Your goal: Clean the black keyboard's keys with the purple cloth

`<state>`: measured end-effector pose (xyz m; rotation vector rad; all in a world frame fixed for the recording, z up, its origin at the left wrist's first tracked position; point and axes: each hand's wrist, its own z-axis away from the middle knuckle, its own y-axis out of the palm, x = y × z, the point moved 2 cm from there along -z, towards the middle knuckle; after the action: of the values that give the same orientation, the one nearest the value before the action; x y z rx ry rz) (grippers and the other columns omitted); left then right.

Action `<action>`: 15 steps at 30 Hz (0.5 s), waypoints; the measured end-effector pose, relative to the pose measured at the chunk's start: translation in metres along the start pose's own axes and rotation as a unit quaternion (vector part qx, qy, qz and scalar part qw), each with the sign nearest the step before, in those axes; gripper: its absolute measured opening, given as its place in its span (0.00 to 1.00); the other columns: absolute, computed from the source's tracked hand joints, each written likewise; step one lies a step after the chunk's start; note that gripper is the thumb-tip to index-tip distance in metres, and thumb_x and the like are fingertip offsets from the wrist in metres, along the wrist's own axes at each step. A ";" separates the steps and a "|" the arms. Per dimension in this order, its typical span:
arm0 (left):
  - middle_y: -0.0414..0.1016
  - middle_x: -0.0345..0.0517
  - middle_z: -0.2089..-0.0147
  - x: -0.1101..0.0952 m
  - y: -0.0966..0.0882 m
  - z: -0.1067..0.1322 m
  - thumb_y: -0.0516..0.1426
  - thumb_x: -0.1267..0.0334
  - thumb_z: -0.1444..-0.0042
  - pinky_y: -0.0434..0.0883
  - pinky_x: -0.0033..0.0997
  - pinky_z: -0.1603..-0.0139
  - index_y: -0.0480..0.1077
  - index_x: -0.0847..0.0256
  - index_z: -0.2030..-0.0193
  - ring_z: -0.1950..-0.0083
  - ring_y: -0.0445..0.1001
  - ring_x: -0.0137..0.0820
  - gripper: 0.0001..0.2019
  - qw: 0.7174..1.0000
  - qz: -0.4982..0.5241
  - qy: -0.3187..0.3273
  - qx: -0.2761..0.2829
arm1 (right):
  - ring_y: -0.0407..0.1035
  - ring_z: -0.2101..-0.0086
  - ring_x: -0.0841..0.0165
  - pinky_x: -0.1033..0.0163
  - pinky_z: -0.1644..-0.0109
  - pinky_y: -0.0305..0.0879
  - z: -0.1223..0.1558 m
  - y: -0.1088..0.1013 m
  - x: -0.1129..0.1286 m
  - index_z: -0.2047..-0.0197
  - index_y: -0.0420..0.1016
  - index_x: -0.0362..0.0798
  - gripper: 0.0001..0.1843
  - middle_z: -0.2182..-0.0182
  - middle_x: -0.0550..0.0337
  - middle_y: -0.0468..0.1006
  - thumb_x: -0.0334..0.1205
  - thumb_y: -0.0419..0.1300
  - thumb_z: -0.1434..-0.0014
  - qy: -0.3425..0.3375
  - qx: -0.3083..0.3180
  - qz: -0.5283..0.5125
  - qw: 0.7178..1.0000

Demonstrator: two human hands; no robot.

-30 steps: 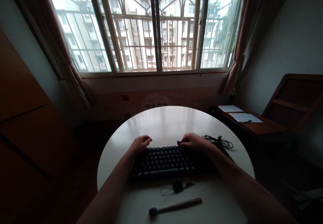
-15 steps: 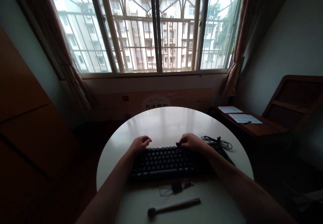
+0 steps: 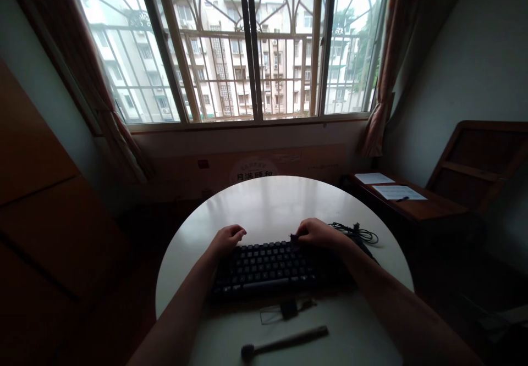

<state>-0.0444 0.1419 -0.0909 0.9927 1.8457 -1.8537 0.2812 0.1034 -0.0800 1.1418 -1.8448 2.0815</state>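
Observation:
A black keyboard point(image 3: 264, 267) lies on the round white table point(image 3: 181, 267). My left hand point(image 3: 227, 239) rests at its back left corner, fingers curled in and nothing visible in them. Over the keyboard's back edge, right of the middle, my right hand point(image 3: 315, 234) pinches a small dark purple piece point(image 3: 294, 238); its exact kind is too dark to make out. In front of the keyboard lies a small dark tool with a wire loop point(image 3: 289, 308). Nearer to me is a brush with a long handle point(image 3: 284, 341), its bristle head to the left.
A coiled black cable point(image 3: 361, 234) lies behind my right forearm. Right of the table stands a wooden chair point(image 3: 449, 204) with papers point(image 3: 398, 192) and a pen point(image 3: 402, 199) on its seat. A barred window point(image 3: 256, 80) with curtains is ahead, and a wooden cabinet point(image 3: 37, 217) is at left.
The view has shifted very slightly. My right hand, with the purple piece, has moved a little to the right along the keyboard's back edge; my left hand stays in place.

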 end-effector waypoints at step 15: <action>0.80 0.51 0.64 0.003 0.000 -0.003 0.52 0.46 0.47 0.73 0.36 0.63 0.78 0.62 0.61 0.62 0.78 0.42 0.22 1.000 -0.009 0.007 0.001 | 0.75 0.68 0.64 0.66 0.67 0.64 -0.003 -0.002 -0.008 0.62 0.86 0.44 0.15 0.70 0.57 0.84 0.46 0.66 0.48 0.056 -0.001 -0.037 0.998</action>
<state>-0.0463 0.1456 -0.0928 0.9956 1.8669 -1.8651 0.2865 0.1100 -0.0836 1.0524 -1.7269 2.0575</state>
